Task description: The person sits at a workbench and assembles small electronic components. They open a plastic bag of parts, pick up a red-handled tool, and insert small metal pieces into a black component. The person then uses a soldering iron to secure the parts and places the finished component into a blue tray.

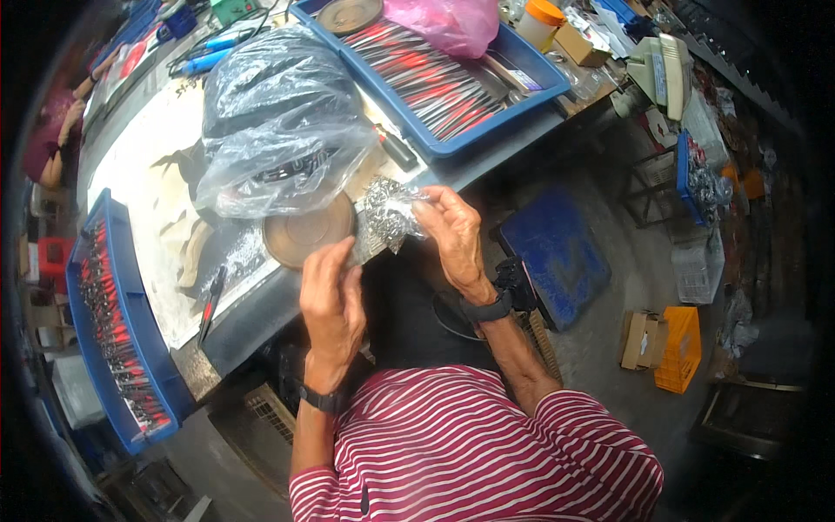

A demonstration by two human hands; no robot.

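My right hand (454, 233) pinches the edge of a small clear plastic bag (389, 211) filled with tiny shiny metal parts, which rests at the table's edge. Beside it on the table lies a round brown dish (304, 233). Just in front of that dish is my left hand (333, 300), its fingers loosely bent and apart, with nothing visible in them. A large clear plastic bag (283, 113) with dark contents partly covers the dish's far side. To the left, a red and black pen-like tool (210, 306) lies near the table's front edge.
A blue tray (441, 150) of red-handled metal tools stands at the back, with a pink bag (452, 22) on it. Another blue tray (143, 296) of similar tools is at the left. A blue stool (557, 257) and an orange crate (680, 350) are on the right.
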